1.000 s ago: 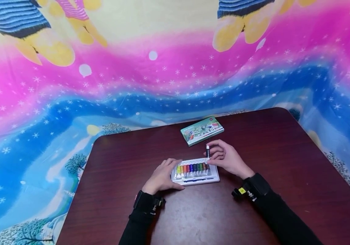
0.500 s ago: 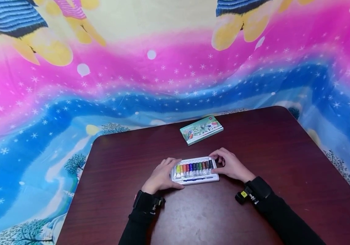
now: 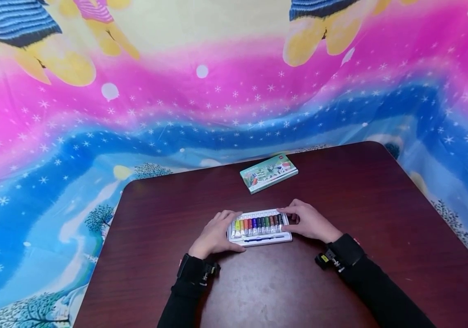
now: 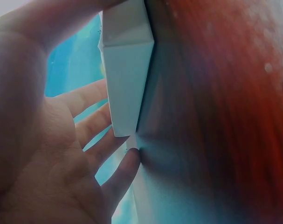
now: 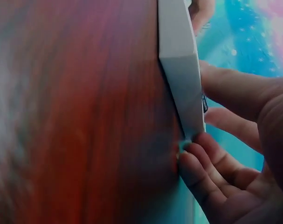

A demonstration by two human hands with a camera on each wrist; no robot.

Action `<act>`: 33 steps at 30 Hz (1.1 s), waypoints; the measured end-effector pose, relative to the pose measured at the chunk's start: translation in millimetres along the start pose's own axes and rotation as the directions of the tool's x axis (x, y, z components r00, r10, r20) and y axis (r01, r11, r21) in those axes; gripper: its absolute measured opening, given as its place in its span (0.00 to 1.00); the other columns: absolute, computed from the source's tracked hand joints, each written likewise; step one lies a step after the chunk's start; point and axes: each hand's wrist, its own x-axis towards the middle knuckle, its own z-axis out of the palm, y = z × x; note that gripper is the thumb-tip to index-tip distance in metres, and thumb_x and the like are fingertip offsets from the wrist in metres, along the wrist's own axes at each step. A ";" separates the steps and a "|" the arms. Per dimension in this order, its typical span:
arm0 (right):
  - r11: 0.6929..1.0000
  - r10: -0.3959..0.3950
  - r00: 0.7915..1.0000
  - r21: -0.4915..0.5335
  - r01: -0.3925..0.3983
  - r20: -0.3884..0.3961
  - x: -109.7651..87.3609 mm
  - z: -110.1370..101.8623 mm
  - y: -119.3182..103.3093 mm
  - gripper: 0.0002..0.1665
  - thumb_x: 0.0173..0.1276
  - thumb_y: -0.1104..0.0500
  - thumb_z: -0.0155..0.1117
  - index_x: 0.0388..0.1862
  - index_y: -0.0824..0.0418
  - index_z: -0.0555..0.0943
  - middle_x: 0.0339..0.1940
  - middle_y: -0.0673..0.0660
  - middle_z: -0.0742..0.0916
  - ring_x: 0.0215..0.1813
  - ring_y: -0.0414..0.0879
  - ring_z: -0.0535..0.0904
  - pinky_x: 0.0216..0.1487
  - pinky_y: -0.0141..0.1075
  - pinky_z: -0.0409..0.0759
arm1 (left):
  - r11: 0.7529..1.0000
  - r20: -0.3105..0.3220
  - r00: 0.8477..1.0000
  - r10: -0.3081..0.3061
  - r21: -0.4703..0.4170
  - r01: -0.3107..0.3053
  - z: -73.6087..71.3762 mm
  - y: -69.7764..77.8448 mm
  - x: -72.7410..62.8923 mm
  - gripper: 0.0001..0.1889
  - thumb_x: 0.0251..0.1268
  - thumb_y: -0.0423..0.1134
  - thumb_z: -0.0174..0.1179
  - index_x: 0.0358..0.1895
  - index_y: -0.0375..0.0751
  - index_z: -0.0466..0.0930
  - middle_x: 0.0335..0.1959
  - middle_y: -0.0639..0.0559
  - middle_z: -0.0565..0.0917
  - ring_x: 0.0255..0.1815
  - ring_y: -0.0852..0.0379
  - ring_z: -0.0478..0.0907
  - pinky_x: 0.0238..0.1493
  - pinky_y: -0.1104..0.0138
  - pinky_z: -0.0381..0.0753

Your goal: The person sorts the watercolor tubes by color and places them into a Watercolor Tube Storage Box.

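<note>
A white tray (image 3: 283,238) lies on the table with a row of several paint tubes (image 3: 254,226) in it, running from yellow to black. A thin dark blue paintbrush (image 3: 258,239) lies along its near side. My left hand (image 3: 213,234) grips the tray's left end, thumb at the near edge, fingers along the far side. At the opposite end my right hand (image 3: 311,222) has thumb and index finger on the black paint tube (image 3: 282,219) in the row. In the right wrist view, its other fingers (image 5: 204,165) bend down beside the tray's white side wall (image 5: 185,88).
A green illustrated box (image 3: 268,173) lies flat behind the tray, near the table's back edge. The dark reddish-brown table (image 3: 168,205) meets a colourful patterned cloth (image 3: 234,109) behind it. Both wrists wear black straps with small cameras.
My right hand held the black paint tube upright above the tray, then lowered it into the row's right end. Its fingers have since shifted slightly. The left hand stays on the tray.
</note>
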 end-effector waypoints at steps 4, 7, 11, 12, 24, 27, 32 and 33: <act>0.998 -0.004 1.000 -0.070 0.005 0.014 -1.5 -2.0 -4.5 0.35 0.64 0.49 0.78 0.69 0.54 0.81 0.40 0.50 0.77 0.37 0.41 0.70 0.37 0.34 0.69 | 1.000 0.000 1.000 0.001 -0.003 -0.001 0.0 0.1 -0.3 0.56 0.45 0.62 0.81 0.80 0.53 0.64 0.72 0.49 0.71 0.71 0.48 0.68 0.72 0.47 0.71; 0.995 0.012 0.999 -0.104 -0.009 0.031 -2.3 -4.0 -8.7 0.35 0.64 0.49 0.78 0.70 0.54 0.81 0.41 0.50 0.78 0.37 0.41 0.70 0.36 0.33 0.69 | 1.000 -0.001 1.000 0.003 -0.005 -0.003 0.1 0.1 -0.1 0.56 0.45 0.62 0.81 0.80 0.53 0.64 0.72 0.49 0.71 0.71 0.48 0.68 0.72 0.47 0.71; 0.988 0.042 0.998 -0.152 -0.033 0.055 -2.9 -4.9 -14.4 0.33 0.66 0.48 0.77 0.69 0.53 0.82 0.38 0.50 0.77 0.35 0.42 0.69 0.33 0.32 0.69 | 1.000 0.000 1.000 -0.001 -0.004 0.001 0.0 -0.1 -0.4 0.56 0.45 0.62 0.81 0.80 0.54 0.64 0.72 0.49 0.71 0.71 0.48 0.68 0.72 0.47 0.71; 0.985 0.045 0.997 -0.170 -0.035 0.060 -3.2 -4.9 -15.9 0.33 0.66 0.48 0.76 0.69 0.53 0.82 0.37 0.50 0.77 0.34 0.42 0.69 0.32 0.32 0.68 | 1.000 0.001 1.000 -0.002 -0.003 0.002 0.0 -0.1 -0.5 0.56 0.45 0.62 0.81 0.80 0.54 0.64 0.72 0.49 0.71 0.71 0.47 0.68 0.72 0.48 0.71; 0.987 0.020 0.998 -0.158 -0.010 0.063 -6.2 -4.3 -18.6 0.32 0.69 0.51 0.74 0.70 0.55 0.80 0.32 0.50 0.75 0.32 0.41 0.67 0.31 0.31 0.66 | 1.000 -0.001 1.000 -0.001 -0.002 0.001 0.4 0.5 -1.0 0.56 0.45 0.62 0.81 0.80 0.54 0.64 0.72 0.50 0.72 0.71 0.48 0.68 0.72 0.48 0.71; 0.989 0.028 0.997 -0.148 -0.016 0.077 -6.3 -5.6 -16.1 0.32 0.69 0.49 0.74 0.71 0.53 0.80 0.34 0.50 0.76 0.33 0.41 0.68 0.32 0.32 0.67 | 1.000 -0.002 1.000 -0.003 -0.003 0.003 0.4 0.6 -1.1 0.56 0.45 0.62 0.81 0.80 0.54 0.64 0.72 0.50 0.72 0.71 0.48 0.68 0.72 0.48 0.71; 0.991 0.030 0.997 -0.133 -0.020 0.077 -6.0 -9.1 -12.3 0.32 0.67 0.47 0.75 0.69 0.52 0.82 0.35 0.49 0.78 0.35 0.42 0.69 0.34 0.33 0.68 | 1.000 0.000 1.000 -0.006 -0.005 0.006 0.6 -0.2 -0.9 0.56 0.45 0.62 0.81 0.80 0.53 0.64 0.72 0.50 0.71 0.71 0.48 0.68 0.72 0.48 0.71; 0.991 0.029 0.997 -0.131 -0.019 0.075 -5.8 -9.7 -11.8 0.31 0.67 0.47 0.75 0.68 0.52 0.83 0.35 0.49 0.78 0.35 0.42 0.69 0.34 0.33 0.68 | 1.000 -0.001 1.000 -0.006 -0.009 0.006 0.6 -0.4 -1.0 0.56 0.45 0.62 0.81 0.80 0.53 0.64 0.72 0.50 0.71 0.71 0.48 0.68 0.72 0.48 0.71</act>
